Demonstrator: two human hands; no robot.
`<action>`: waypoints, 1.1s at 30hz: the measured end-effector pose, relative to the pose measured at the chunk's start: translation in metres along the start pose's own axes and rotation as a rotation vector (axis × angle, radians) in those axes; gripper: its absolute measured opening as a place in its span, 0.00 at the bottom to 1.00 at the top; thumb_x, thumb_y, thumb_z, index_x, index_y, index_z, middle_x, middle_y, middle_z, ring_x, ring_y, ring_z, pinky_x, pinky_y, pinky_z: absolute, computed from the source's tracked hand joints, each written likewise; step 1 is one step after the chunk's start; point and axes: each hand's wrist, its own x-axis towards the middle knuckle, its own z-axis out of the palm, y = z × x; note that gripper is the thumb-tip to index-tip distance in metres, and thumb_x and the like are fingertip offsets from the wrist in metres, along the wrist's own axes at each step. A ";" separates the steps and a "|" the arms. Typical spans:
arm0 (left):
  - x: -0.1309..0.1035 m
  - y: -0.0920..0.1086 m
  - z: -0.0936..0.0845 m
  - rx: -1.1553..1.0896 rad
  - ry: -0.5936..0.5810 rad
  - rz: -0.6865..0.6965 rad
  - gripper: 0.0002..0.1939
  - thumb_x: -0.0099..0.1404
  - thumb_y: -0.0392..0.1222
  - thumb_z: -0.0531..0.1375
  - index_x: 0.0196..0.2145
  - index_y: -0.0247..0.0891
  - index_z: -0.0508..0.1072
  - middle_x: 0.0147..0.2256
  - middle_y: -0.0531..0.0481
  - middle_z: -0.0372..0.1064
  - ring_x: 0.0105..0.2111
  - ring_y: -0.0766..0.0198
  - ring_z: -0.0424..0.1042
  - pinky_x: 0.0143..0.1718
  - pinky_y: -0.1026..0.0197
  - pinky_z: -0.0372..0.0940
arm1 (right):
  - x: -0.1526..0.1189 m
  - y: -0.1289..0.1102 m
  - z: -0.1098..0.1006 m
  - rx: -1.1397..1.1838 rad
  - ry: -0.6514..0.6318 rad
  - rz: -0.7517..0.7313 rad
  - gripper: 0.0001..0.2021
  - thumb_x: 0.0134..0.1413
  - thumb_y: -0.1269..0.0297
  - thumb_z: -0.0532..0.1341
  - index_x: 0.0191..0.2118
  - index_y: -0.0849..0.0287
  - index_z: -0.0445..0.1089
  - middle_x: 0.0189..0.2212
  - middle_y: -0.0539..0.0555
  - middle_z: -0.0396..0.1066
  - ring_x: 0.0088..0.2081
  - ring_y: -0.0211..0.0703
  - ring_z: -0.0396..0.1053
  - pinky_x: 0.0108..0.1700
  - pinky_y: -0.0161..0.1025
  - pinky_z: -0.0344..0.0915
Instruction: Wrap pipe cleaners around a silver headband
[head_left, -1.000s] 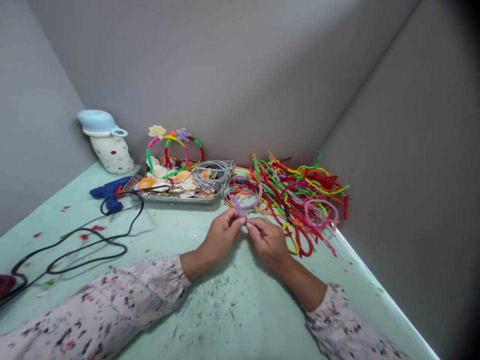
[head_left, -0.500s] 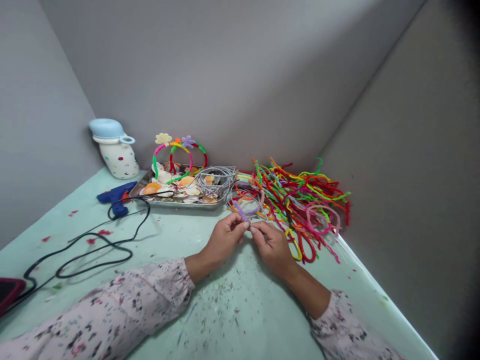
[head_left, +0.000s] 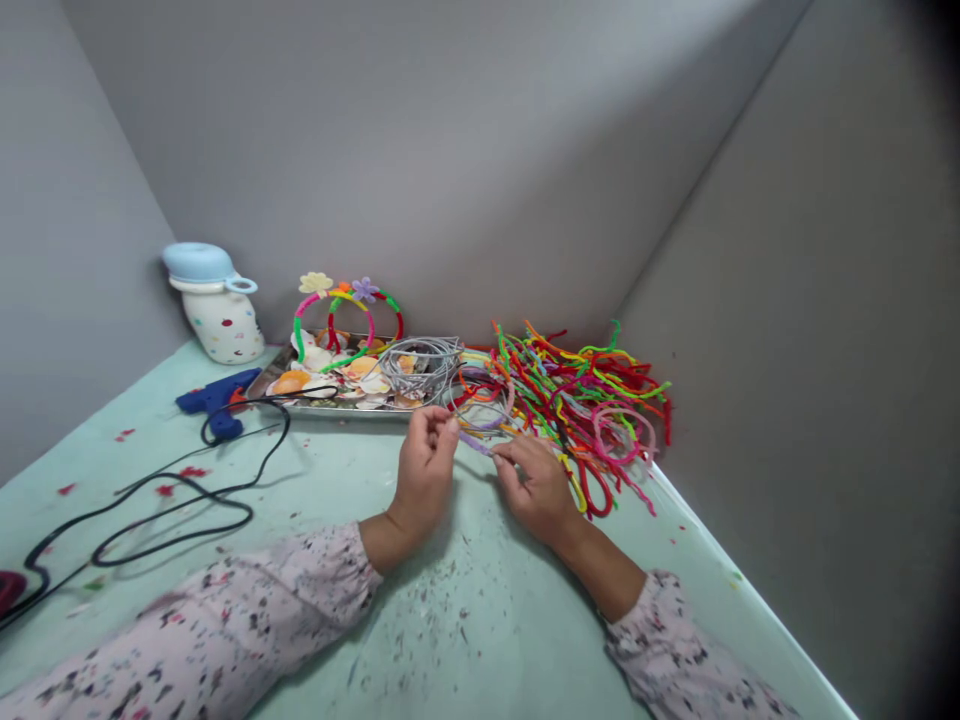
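A short purple fuzzy piece (head_left: 474, 443) spans the gap between my two hands, above the pale green table (head_left: 337, 480). Its left end is pinched in the closed fingers of my left hand (head_left: 427, 465). At its other end, the thumb and fingers of my right hand (head_left: 536, 490) close on the tip. Just behind my hands lie loops of grey wire and coloured pipe cleaners (head_left: 484, 395). Whether a wire runs inside the purple piece is too small to tell.
A metal tray (head_left: 352, 412) holds shells, a coil of grey wire (head_left: 424, 365) and two flowered rings. A pipe-cleaner heap (head_left: 577, 390) lies right. At left are a blue glue gun (head_left: 221, 398), black cable (head_left: 180, 480) and a white bottle (head_left: 223, 325).
My left hand has moved away from my right, its fingers now at the purple piece's far end. The purple piece lies more level between them. The whole view has shifted slightly.
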 end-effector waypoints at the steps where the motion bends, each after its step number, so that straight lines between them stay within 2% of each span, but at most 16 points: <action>1: -0.004 0.003 0.000 0.016 -0.022 0.033 0.11 0.67 0.47 0.54 0.43 0.39 0.62 0.32 0.54 0.59 0.29 0.67 0.61 0.31 0.65 0.59 | -0.001 0.000 0.000 0.006 -0.022 -0.007 0.07 0.60 0.69 0.54 0.37 0.57 0.70 0.30 0.53 0.71 0.35 0.44 0.66 0.41 0.43 0.58; 3: -0.013 0.008 0.000 0.081 -0.138 0.108 0.12 0.66 0.45 0.54 0.45 0.40 0.62 0.31 0.54 0.59 0.28 0.67 0.60 0.30 0.64 0.58 | -0.002 -0.001 0.000 0.031 -0.075 -0.041 0.07 0.60 0.69 0.54 0.36 0.57 0.69 0.29 0.53 0.70 0.34 0.44 0.66 0.41 0.43 0.59; 5: -0.020 0.009 0.000 0.141 -0.243 0.197 0.10 0.65 0.42 0.55 0.44 0.39 0.65 0.32 0.52 0.61 0.30 0.65 0.62 0.34 0.63 0.59 | -0.004 -0.002 0.002 0.072 -0.150 -0.109 0.06 0.57 0.69 0.54 0.34 0.57 0.68 0.27 0.52 0.68 0.32 0.43 0.65 0.40 0.43 0.59; 8: -0.025 0.007 0.001 0.171 -0.341 0.169 0.08 0.65 0.41 0.55 0.42 0.39 0.67 0.34 0.49 0.65 0.33 0.63 0.64 0.36 0.62 0.60 | -0.007 -0.003 0.004 0.122 -0.232 -0.178 0.05 0.53 0.70 0.54 0.33 0.57 0.67 0.29 0.53 0.71 0.34 0.44 0.66 0.41 0.43 0.60; 12: -0.021 0.002 0.002 0.178 -0.412 0.062 0.08 0.65 0.43 0.54 0.39 0.38 0.67 0.34 0.49 0.67 0.34 0.62 0.65 0.36 0.61 0.61 | -0.008 -0.005 0.006 0.130 -0.237 -0.195 0.05 0.52 0.70 0.55 0.33 0.57 0.67 0.31 0.55 0.73 0.35 0.45 0.67 0.41 0.43 0.61; 16: -0.017 0.000 0.003 0.191 -0.439 0.007 0.08 0.66 0.43 0.53 0.38 0.38 0.67 0.33 0.49 0.67 0.34 0.62 0.65 0.37 0.61 0.61 | -0.006 -0.006 0.005 0.114 -0.249 -0.188 0.06 0.50 0.72 0.56 0.33 0.57 0.68 0.31 0.55 0.74 0.35 0.45 0.69 0.41 0.43 0.62; 23: -0.015 0.002 0.003 0.143 -0.397 -0.018 0.08 0.65 0.44 0.53 0.35 0.38 0.68 0.31 0.51 0.66 0.32 0.62 0.64 0.35 0.62 0.60 | -0.006 -0.005 0.001 0.140 -0.244 -0.139 0.06 0.51 0.72 0.55 0.30 0.56 0.68 0.26 0.51 0.70 0.31 0.42 0.67 0.40 0.41 0.62; 28: -0.012 0.001 0.004 0.105 -0.380 -0.101 0.09 0.65 0.45 0.53 0.34 0.38 0.67 0.29 0.52 0.64 0.30 0.63 0.62 0.32 0.63 0.58 | -0.006 0.001 0.003 0.125 -0.159 -0.092 0.09 0.55 0.67 0.55 0.25 0.57 0.65 0.21 0.49 0.64 0.27 0.39 0.63 0.37 0.40 0.60; 33: -0.011 -0.001 0.004 0.123 -0.393 -0.102 0.09 0.66 0.45 0.53 0.34 0.38 0.66 0.28 0.53 0.62 0.30 0.64 0.61 0.33 0.63 0.57 | -0.004 0.001 0.002 0.125 -0.091 0.017 0.11 0.58 0.66 0.55 0.25 0.57 0.66 0.21 0.49 0.65 0.27 0.40 0.62 0.35 0.39 0.58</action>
